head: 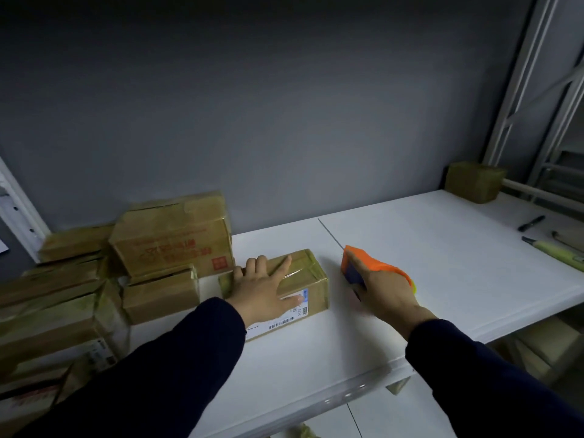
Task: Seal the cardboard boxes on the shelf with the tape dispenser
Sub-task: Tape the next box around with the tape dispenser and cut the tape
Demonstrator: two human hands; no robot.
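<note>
Item: box (313,275), centre frame on shelf (442,248), long axis roughly left-right. Left grip (265,289) spread flat on its top. Right grip (384,292) clamped round tape dispenser (374,263), just right of box, not touching.

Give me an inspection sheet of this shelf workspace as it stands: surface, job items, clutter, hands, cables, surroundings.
Surface: white shelf, with a seam line running across it.
Job's things: labelled box at centre, glossy tape across its top; orange tape dispenser to its right, apart from it; stacked boxes at left; lone box in the far right corner.
Clutter: black pen and yellow-green marker at the right edge.
Hands: left hand lies spread on the labelled box; right hand grips the tape dispenser.
Cables: nothing seen.
Surroundings: grey wall behind; white rack frame at right.
</note>
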